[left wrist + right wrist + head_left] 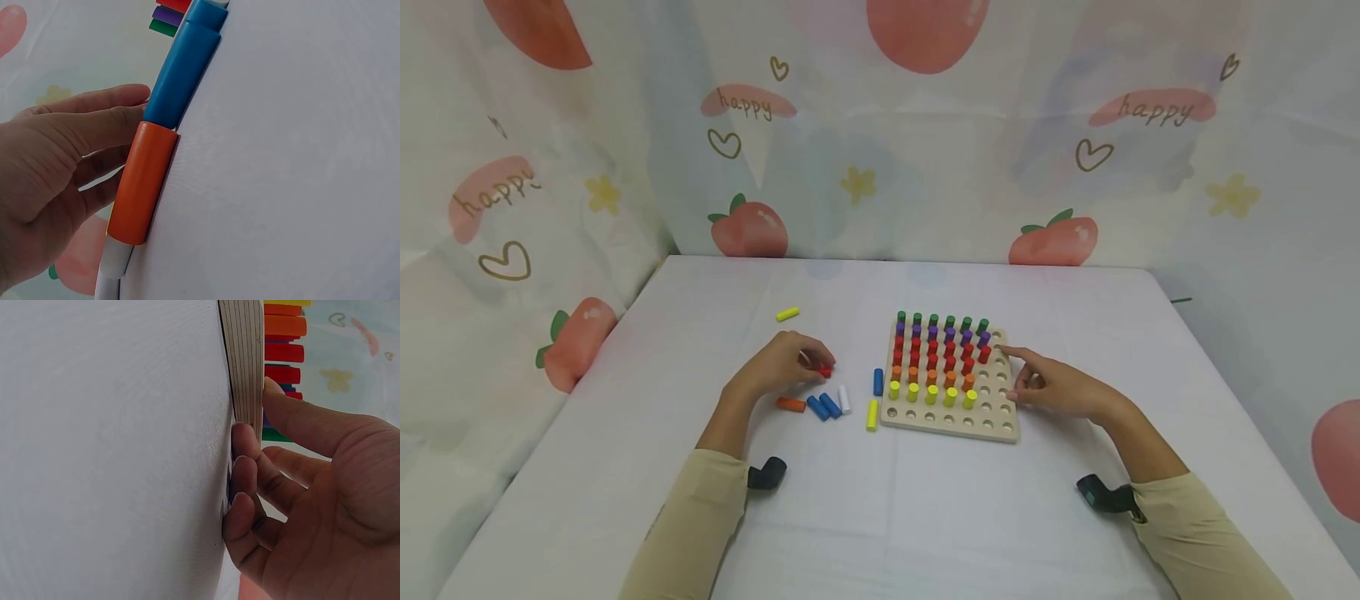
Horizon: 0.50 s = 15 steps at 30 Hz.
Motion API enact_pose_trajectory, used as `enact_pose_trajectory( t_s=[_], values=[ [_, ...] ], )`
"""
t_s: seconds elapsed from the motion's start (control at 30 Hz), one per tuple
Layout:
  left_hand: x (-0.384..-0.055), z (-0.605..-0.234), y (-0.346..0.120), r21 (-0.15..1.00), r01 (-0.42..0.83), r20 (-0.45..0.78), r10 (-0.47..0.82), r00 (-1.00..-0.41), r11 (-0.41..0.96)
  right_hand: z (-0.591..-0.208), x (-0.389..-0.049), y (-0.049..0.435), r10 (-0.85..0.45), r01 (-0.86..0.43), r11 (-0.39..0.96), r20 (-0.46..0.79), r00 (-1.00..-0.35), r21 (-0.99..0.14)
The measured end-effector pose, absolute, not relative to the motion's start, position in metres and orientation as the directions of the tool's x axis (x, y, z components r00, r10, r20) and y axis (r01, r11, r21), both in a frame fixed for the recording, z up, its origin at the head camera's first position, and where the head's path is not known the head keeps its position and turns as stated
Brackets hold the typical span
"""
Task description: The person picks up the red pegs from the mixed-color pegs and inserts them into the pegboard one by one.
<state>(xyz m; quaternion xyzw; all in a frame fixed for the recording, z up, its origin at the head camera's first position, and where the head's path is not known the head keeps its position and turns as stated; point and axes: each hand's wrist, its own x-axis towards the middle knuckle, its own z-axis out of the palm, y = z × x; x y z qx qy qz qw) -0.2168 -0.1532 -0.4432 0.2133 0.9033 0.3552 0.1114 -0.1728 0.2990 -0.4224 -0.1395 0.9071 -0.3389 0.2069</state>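
A light wooden pegboard (951, 427) carries rows of green, purple, red, orange and yellow pegs. Left of it, my left hand (785, 364) pinches a red peg (825, 372) low over the table. In the left wrist view its fingertips are hidden behind an orange peg (142, 184) and a blue peg (184, 75). My right hand (1060, 386) holds the right edge of the pegboard, its thumb and index finger set apart along that side. In the right wrist view, the thumb (300, 415) lies at the board's upper edge and the other fingers curl low beside it.
Close to my left hand lie two blue pegs (831, 406), a white peg (844, 399) and an orange peg (791, 404). Another blue peg (878, 382) and a yellow peg (872, 415) lie along the board's left side. One yellow peg (787, 314) sits farther back on the white table (1000, 517).
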Motion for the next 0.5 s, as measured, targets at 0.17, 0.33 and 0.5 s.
enact_pose_trajectory(
  t_s=[0.17, 0.33, 0.5],
  values=[
    [-0.2166, -0.4436, -0.1516, 0.686, 0.3, -0.049, 0.454, -0.89, 0.662, -0.4227, -0.1739, 0.2989, -0.388, -0.107, 0.733, -0.283, -0.877, -0.672],
    [-0.2159, -0.4427, -0.1505, 0.674, 0.302, -0.049, 0.45, -0.892, 0.674, -0.4238, -0.1739, 0.2996, -0.388, -0.108, 0.733, -0.283, -0.877, -0.672],
    [-0.2143, -0.4411, -0.1501, 0.669, 0.302, -0.052, 0.448, -0.892, 0.679, -0.4237, -0.1736, 0.2989, -0.391, -0.108, 0.728, -0.281, -0.876, -0.677]
  ],
)
